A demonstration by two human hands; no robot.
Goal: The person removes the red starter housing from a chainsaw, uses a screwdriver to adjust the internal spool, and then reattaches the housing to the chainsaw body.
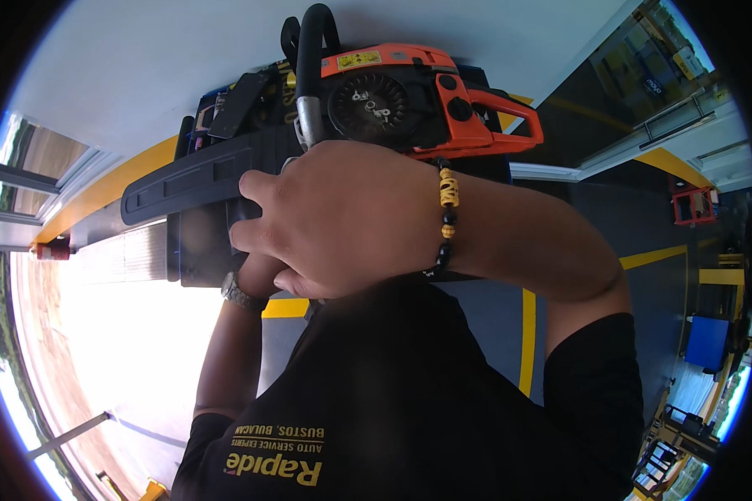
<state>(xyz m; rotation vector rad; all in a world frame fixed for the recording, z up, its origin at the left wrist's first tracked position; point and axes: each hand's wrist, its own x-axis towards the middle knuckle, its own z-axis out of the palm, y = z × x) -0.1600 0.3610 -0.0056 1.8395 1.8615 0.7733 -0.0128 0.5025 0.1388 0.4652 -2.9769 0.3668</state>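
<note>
Right hand (pixel 342 219) crossed over left hand (pixel 261 271), at the near side of an orange-and-black chainsaw (pixel 368 104).
Nearer than the chainsaw, the right wrist wears a beaded bracelet (pixel 449 209), the left a watch (pixel 242 294). The right fingers are bent, the left mostly hidden; I cannot tell what either hand grips. To the chainsaw's left reaches its black bar cover (pixel 188 178), to its right the orange rear handle (pixel 533 129). Beyond the chainsaw stands a pale wall (pixel 200 50).
</note>
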